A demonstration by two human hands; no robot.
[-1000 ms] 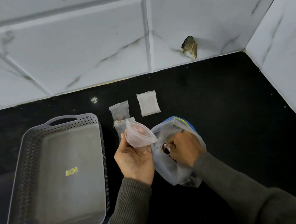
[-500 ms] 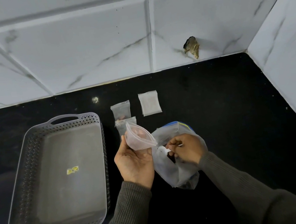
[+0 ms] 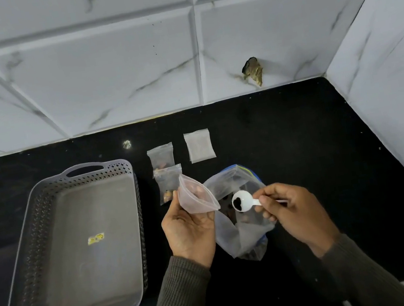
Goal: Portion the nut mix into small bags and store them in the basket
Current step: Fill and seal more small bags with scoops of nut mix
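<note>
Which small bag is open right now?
The small bag in the left hand, its mouth spread wide. The upper filled bag, lower filled bag and whitish bag lie flat on the counter.

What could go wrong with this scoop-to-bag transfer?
1. The small bag is held open by the left hand alone, mouth tilted. The dark piece on the spoon in the right hand might miss it and drop.
2. The large bag slumps open, unsupported, on the counter. A bump from either hand could spill its contents.
</note>
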